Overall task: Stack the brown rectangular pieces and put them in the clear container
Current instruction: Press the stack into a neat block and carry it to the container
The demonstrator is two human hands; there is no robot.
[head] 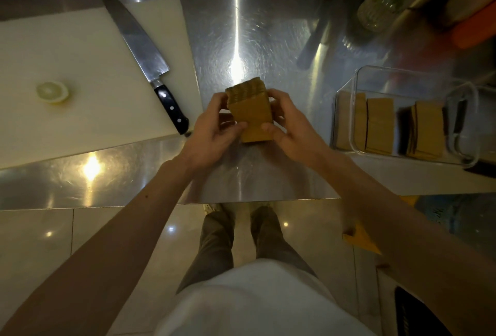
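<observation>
1. Head view, I see a stack of brown rectangular pieces point(251, 113) held above the steel counter point(241, 40), flat brown face toward me, layered edges showing at the far end.
2. Left hand point(214, 126) clamps the stack's left side; thumb lies across the near lower face, the other fingers wrap behind.
3. Right hand point(290, 126) clamps the right side; thumb on the near lower corner, fingertips point(271, 92) curled over the upper right edge. Both hands closed narrow on the stack, nothing loose between them.
4. Right of the right-hand fingers, well apart: clear container point(402, 72) on the counter, with more brown pieces point(379, 123) standing on edge inside in several groups.
5. Left of the left-hand fingers: white cutting board point(80, 54), its near right corner just beside the left knuckles.
6. On the board: knife point(142, 51) lying diagonally, black handle end nearest the left hand; half lemon point(52, 92) further left, cut face up.
7. Far right corner beyond the container: blurred items, can't tell what they are.
</observation>
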